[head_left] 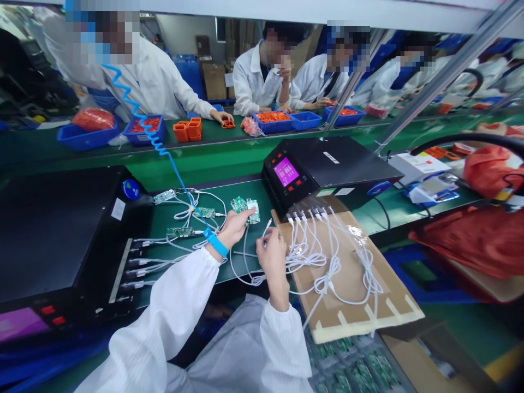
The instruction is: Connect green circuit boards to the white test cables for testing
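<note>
My left hand, with a blue wrist strap at the wrist, has its fingers closed on a small green circuit board. Another green board lies right beside it, partly overlapped. Pinched in my right hand is a white cable, its plug pointing up from the fingers. The plug is apart from the board. To the left, more circuit boards rest on the green bench, joined to white cables.
Black tester boxes stand left and right. Bundled white cables hang over a cardboard sheet. A coiled blue cord crosses in front. Below sits a tray of boards. Co-workers sit opposite behind blue bins.
</note>
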`<state>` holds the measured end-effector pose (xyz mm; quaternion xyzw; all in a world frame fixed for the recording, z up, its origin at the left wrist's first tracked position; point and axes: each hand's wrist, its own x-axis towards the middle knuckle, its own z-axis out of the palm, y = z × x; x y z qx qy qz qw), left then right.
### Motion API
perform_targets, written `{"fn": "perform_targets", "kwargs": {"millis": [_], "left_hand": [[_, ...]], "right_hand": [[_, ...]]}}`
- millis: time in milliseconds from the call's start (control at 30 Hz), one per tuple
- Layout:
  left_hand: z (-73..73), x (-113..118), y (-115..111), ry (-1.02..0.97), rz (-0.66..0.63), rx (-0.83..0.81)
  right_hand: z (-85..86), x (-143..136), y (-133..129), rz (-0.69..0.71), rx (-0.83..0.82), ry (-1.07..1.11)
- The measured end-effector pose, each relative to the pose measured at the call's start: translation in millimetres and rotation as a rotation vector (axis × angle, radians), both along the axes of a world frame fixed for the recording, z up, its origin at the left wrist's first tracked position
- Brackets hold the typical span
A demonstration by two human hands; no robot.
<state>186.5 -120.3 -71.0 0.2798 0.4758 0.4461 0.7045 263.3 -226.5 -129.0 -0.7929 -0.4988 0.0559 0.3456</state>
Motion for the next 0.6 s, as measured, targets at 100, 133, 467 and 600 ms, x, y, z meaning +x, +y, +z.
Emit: {"fn": "perform_targets", "kwargs": {"millis": [100, 133, 467, 600], "left_hand": [[-1.0, 2.6, 3.2, 0.018, 0.027, 0.004], [-1.1, 4.0, 3.5, 0.020, 0.034, 0.009], [-0.1, 13.8, -3.3, 0.113, 0.146, 0.236], [0.7, 12.4, -3.7, 0.137, 0.126, 0.271]], "right_hand": [[1.0, -1.5, -1.8, 0.026, 0.111, 0.072], [0.9, -2.1, -2.3, 0.032, 0.128, 0.091], [-0.2, -3.9, -3.9, 0.048, 0.295, 0.044], [-0.1, -3.9, -3.3, 0.030, 0.292, 0.043]]}}
